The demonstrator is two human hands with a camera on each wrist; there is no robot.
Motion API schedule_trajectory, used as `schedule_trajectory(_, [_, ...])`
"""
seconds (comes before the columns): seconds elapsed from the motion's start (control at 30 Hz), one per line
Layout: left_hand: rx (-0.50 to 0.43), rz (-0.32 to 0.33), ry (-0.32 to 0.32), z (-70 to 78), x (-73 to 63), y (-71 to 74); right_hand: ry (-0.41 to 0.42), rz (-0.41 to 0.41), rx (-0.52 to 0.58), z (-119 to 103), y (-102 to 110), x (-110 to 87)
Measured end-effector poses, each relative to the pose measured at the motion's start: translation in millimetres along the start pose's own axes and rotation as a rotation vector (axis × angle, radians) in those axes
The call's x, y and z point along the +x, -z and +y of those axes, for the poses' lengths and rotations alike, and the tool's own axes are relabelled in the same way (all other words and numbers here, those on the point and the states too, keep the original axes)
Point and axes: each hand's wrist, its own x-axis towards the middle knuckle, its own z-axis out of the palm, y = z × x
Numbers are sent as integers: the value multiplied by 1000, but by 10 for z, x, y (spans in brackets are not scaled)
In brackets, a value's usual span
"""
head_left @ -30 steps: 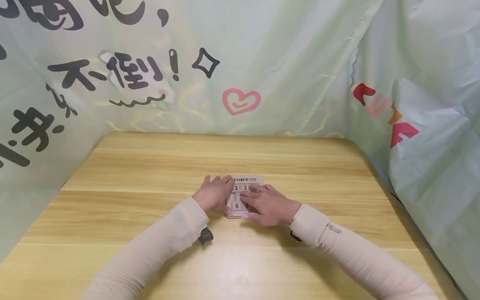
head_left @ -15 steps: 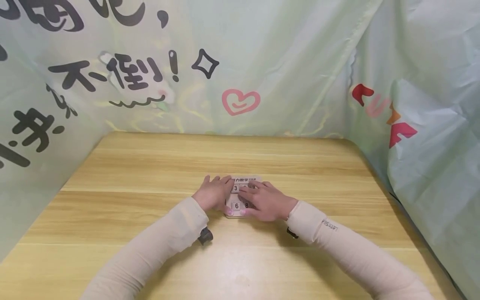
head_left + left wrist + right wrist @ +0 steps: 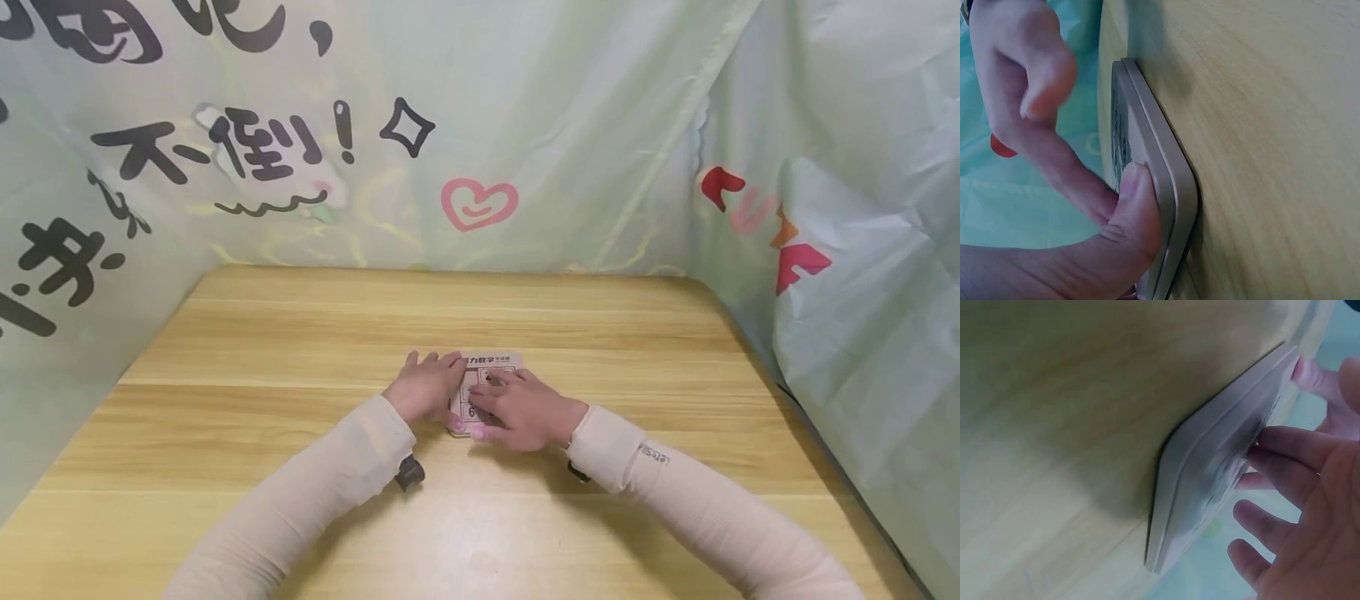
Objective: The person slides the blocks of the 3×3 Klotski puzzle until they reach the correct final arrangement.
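Note:
A pale number sliding puzzle (image 3: 487, 360) lies flat on the wooden table, with square numbered tiles under a printed title strip. My left hand (image 3: 426, 387) holds its left side, the thumb at the near corner and the fingers toward the far end. In the left wrist view the thumb (image 3: 1135, 206) presses the puzzle's rim. Over the right part of the tiles is my right hand (image 3: 534, 410), two extended fingertips touching the face. The right wrist view shows its fingers (image 3: 1291, 447) fairly straight, the others lifted. A 6 tile (image 3: 472, 412) shows; the right hand hides several tiles.
The wooden table (image 3: 300, 325) extends around the puzzle. Pale green printed cloth (image 3: 585, 150) hangs behind and at both sides of the table. Beige sleeves (image 3: 300, 500) cover both forearms, and a dark strap device (image 3: 410, 472) sits under the left wrist.
My right hand has shifted slightly left across the tiles. The 3 tile no longer shows at the top left, where the slot now looks bare. My left hand stays in place.

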Motion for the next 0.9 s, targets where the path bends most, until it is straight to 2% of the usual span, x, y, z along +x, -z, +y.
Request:
schedule_trajectory(0.17, [2, -10, 0, -13, 17, -8, 7, -14, 36, 15, 19, -54])
schedule_trajectory(0.43, [-2, -29, -3, -2, 20, -1, -100, 14, 14, 192, -3, -58])
schedule_trajectory(0.63, [10, -35, 1, 0, 9, 6, -55, 32, 20, 165, -30, 16])
schedule_trajectory(0.9, [-7, -16, 1, -4, 2, 15, -45, -14, 22, 128, -58, 54])
